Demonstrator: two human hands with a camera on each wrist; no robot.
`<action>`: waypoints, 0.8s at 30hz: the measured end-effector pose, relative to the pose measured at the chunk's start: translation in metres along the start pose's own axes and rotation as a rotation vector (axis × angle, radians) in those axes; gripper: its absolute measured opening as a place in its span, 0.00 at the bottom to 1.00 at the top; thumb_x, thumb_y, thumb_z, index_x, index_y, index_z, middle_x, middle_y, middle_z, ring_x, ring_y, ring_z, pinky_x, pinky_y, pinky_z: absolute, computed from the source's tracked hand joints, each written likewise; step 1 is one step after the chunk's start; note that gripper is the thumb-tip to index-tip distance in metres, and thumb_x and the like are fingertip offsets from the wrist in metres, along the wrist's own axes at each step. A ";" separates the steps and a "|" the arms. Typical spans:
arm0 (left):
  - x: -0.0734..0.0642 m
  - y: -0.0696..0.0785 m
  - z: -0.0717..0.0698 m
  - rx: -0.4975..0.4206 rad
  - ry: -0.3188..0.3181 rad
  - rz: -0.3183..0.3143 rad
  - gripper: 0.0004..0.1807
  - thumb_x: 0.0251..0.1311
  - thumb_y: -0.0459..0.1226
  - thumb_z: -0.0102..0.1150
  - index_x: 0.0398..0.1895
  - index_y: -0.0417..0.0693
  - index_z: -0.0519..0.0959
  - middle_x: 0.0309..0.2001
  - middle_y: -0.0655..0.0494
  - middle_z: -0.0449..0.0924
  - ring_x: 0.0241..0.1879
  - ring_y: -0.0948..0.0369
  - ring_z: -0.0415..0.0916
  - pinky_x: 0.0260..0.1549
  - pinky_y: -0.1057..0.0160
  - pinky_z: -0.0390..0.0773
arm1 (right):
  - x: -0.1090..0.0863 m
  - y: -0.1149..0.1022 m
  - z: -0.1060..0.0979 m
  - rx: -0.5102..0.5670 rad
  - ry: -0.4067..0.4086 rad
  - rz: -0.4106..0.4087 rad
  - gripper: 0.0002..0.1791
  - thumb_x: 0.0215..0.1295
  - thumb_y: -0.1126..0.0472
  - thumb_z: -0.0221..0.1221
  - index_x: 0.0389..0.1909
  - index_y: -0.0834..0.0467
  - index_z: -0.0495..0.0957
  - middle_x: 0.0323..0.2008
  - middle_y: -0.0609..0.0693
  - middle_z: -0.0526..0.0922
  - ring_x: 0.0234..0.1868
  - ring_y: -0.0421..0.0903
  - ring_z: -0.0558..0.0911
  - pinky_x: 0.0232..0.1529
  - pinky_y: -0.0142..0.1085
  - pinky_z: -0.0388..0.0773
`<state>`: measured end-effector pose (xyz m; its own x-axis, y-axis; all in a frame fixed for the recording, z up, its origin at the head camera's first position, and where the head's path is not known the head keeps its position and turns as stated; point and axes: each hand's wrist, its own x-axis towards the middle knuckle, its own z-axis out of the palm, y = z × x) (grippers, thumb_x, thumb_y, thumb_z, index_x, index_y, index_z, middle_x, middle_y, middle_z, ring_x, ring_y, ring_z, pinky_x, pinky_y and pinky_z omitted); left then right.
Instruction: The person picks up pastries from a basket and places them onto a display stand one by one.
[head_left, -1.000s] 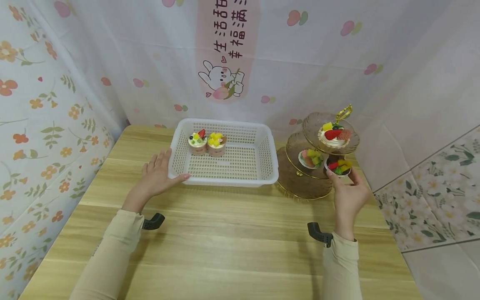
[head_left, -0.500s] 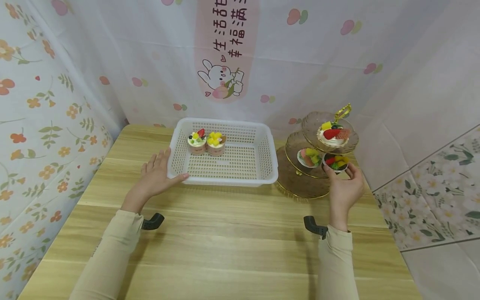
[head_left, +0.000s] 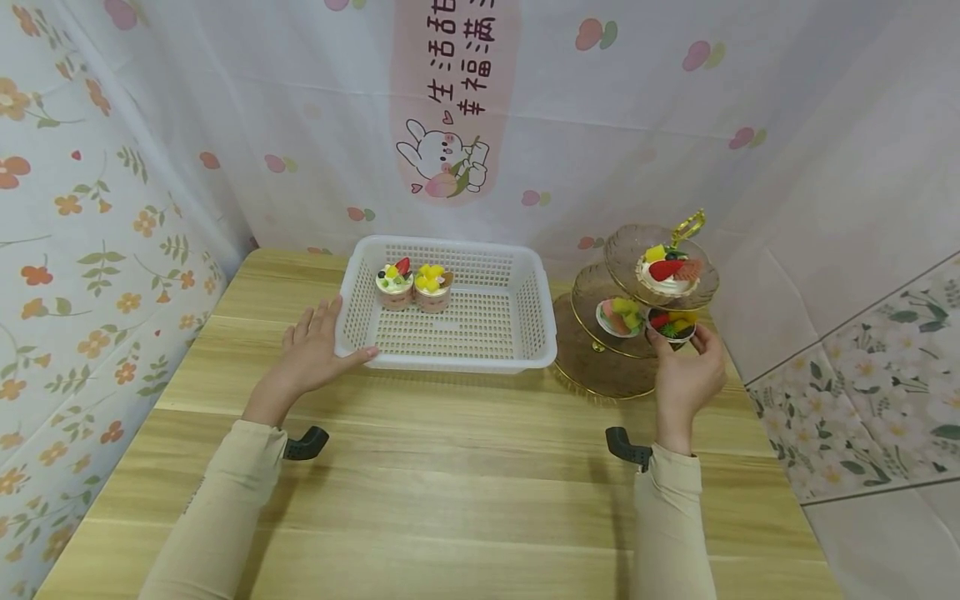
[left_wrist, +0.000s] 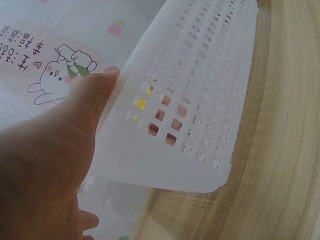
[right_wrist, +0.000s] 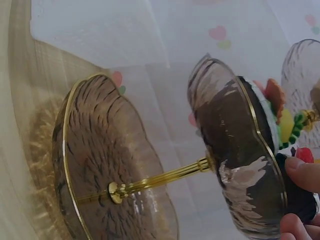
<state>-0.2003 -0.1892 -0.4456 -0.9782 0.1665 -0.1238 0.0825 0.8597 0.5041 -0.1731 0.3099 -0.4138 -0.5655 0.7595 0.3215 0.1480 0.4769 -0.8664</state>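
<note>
My right hand [head_left: 686,375] pinches a dark fruit cupcake [head_left: 671,326] with strawberry and yellow fruit on top. It is at the middle tier [right_wrist: 220,122] of a three-tier cake stand [head_left: 603,379], at the tier's right side. Next to it on that tier sits another fruit cupcake [head_left: 619,317]. In the right wrist view, thumb and fingertips are at the cupcake's dark side, by the tier's gold rim. My left hand [head_left: 309,354] rests at the near left corner of a white plastic basket [head_left: 450,364], fingers spread along its side, thumb along the front rim [left_wrist: 112,95].
Two pink dessert cups [head_left: 395,287] with fruit stand in the basket's left part. A fruit tart [head_left: 666,277] sits on the stand's top tier, below a gold handle [head_left: 688,225]. Basket and stand are at the back of the wooden table [head_left: 465,483], before a printed curtain [head_left: 300,108].
My right hand has moved slightly left and away from me with the fruit cupcake, closer to the other cupcake. My left hand and the basket have stayed in place.
</note>
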 end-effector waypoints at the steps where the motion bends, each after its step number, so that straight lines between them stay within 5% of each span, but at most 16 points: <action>1: 0.000 0.001 0.000 -0.002 0.000 0.002 0.64 0.57 0.71 0.52 0.80 0.45 0.31 0.79 0.31 0.34 0.77 0.31 0.30 0.68 0.24 0.35 | 0.000 0.001 0.001 -0.004 0.001 0.000 0.33 0.47 0.53 0.77 0.56 0.59 0.80 0.56 0.57 0.85 0.62 0.55 0.78 0.68 0.48 0.64; 24: -0.001 0.001 -0.001 -0.011 -0.012 -0.006 0.64 0.57 0.70 0.52 0.80 0.46 0.30 0.79 0.31 0.32 0.77 0.31 0.29 0.68 0.24 0.34 | 0.007 0.009 0.008 -0.039 0.005 -0.047 0.28 0.49 0.54 0.76 0.52 0.60 0.84 0.50 0.58 0.87 0.57 0.57 0.81 0.62 0.51 0.69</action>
<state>-0.2000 -0.1892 -0.4445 -0.9765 0.1666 -0.1369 0.0742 0.8556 0.5122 -0.1820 0.3161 -0.4221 -0.5687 0.7378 0.3636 0.1528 0.5292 -0.8346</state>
